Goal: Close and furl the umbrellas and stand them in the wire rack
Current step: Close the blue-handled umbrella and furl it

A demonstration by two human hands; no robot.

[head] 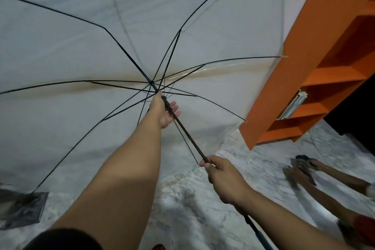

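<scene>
While the clear plastic umbrella with thin black ribs (101,46) is fully spread, filling the view from 9 to 1 o'clock, I'm on the closing step. My left hand (164,110) sits at the black runner sleeve (166,102) just below the hub, thumb side against it, fingers loose and half straight, not yet a firm grip. My right hand (222,176) is wrapped tight round the dark shaft (188,134) at 5 o'clock. Next, I judge: release the catch, slide the runner down toward the right hand. Orange shelf unit (316,67) at 2 o'clock, near the canopy edge. No rack in view.
</scene>
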